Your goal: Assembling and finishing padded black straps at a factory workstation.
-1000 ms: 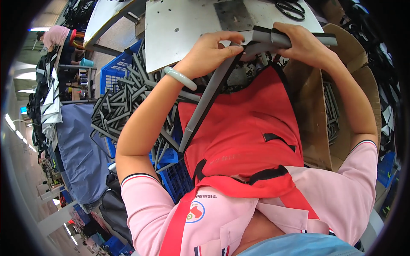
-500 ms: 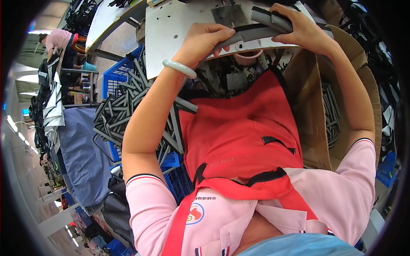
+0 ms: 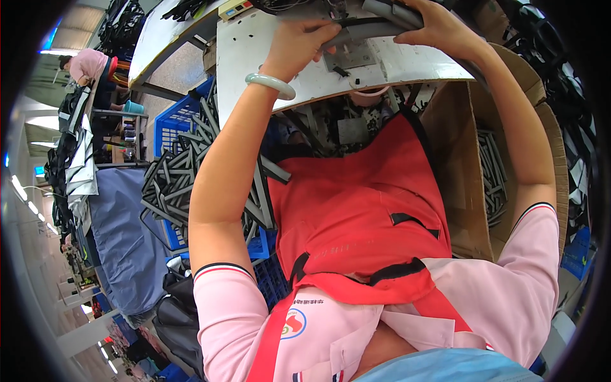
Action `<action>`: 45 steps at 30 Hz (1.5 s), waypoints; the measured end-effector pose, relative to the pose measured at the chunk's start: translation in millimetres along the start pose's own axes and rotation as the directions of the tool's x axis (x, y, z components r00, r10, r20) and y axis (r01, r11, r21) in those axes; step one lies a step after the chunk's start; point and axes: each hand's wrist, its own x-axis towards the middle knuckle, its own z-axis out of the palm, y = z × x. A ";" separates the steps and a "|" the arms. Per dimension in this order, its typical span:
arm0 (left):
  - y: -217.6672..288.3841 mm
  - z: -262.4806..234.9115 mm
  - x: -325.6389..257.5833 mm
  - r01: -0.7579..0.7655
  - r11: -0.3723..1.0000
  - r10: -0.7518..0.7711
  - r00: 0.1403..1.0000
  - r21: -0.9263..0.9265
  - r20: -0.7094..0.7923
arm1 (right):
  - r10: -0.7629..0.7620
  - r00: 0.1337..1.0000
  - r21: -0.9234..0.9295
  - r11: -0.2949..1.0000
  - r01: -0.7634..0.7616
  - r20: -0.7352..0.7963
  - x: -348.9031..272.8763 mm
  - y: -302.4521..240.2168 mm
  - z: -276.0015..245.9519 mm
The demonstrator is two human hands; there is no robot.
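**Both hands on one grey strip**

Fingers [image 3: 318, 32] of both hands pinch one grey strip [image 3: 375, 27] lying on the white tabletop [image 3: 254, 57]. Left of the tabletop, one blue crate [image 3: 167, 130] holds many grey strips; right of it, one cardboard box [image 3: 464, 184] holds more.

Both hands grip a long grey webbing strap [image 3: 375, 28] on the white metal worktable [image 3: 407, 63]: left hand [image 3: 299, 44] pinching one end, right hand [image 3: 439, 28] pressing the other.
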 end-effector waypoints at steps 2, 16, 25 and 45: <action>-0.8 -2.2 4.8 -0.041 0.999 0.041 0.999 0.024 -0.005 | -0.020 1.000 0.015 1.000 0.020 -0.003 2.4 1.0 -1.5; -4.6 8.0 -13.1 -0.004 0.996 -0.014 0.981 0.092 0.195 | -0.561 0.827 -0.184 0.812 0.554 0.017 -60.5 -62.9 105.6; -34.9 30.7 -67.3 -0.282 0.949 0.285 0.959 0.138 -0.001 | -0.479 0.871 -0.194 0.850 0.490 0.105 -57.0 -40.5 140.9; 6.9 23.8 -77.9 0.179 0.945 -0.156 0.982 -0.275 0.103 | 0.133 0.991 0.068 0.989 -0.133 -0.008 -54.0 -6.9 21.6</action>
